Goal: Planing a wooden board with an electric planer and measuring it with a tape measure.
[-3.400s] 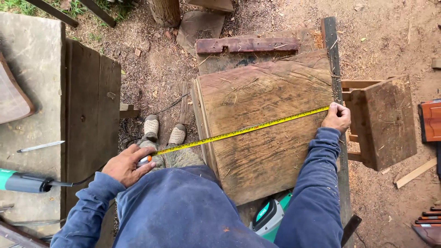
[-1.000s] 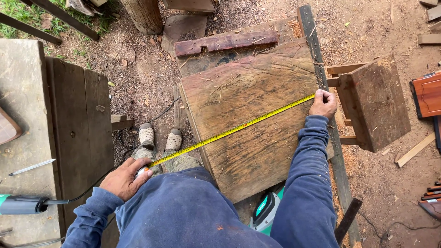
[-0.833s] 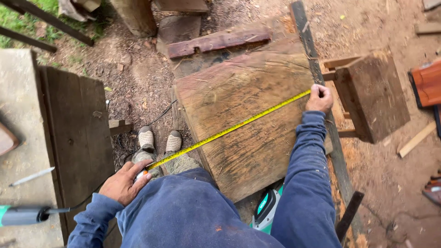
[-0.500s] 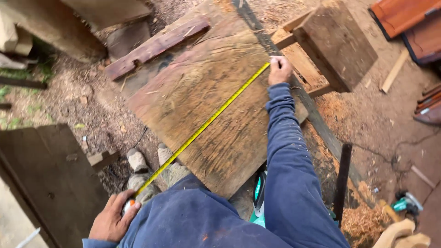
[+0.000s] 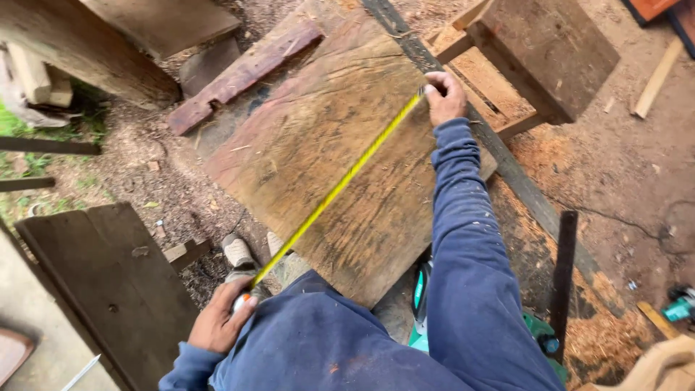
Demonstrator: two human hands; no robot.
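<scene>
A wide, rough wooden slab [image 5: 318, 145] lies in front of me. A yellow tape measure blade [image 5: 340, 185] runs diagonally across it. My right hand [image 5: 445, 94] pins the tape's end at the slab's far edge, next to a dark metal bar [image 5: 507, 166]. My left hand [image 5: 221, 322] grips the tape measure case near my shoes [image 5: 239, 253], off the slab's near edge. Both arms wear blue sleeves.
A wooden stool or box [image 5: 536, 51] stands beyond the bar at upper right. A reddish plank [image 5: 242, 72] lies at the slab's far left. Dark boards [image 5: 108, 282] sit at lower left. A green power tool [image 5: 420, 304] lies under my right arm. Sawdust covers the ground.
The view has swung and tilted, so the slab now appears rotated. Both hands keep the tape stretched across the slab, the right at the far edge, the left by my shoes.
</scene>
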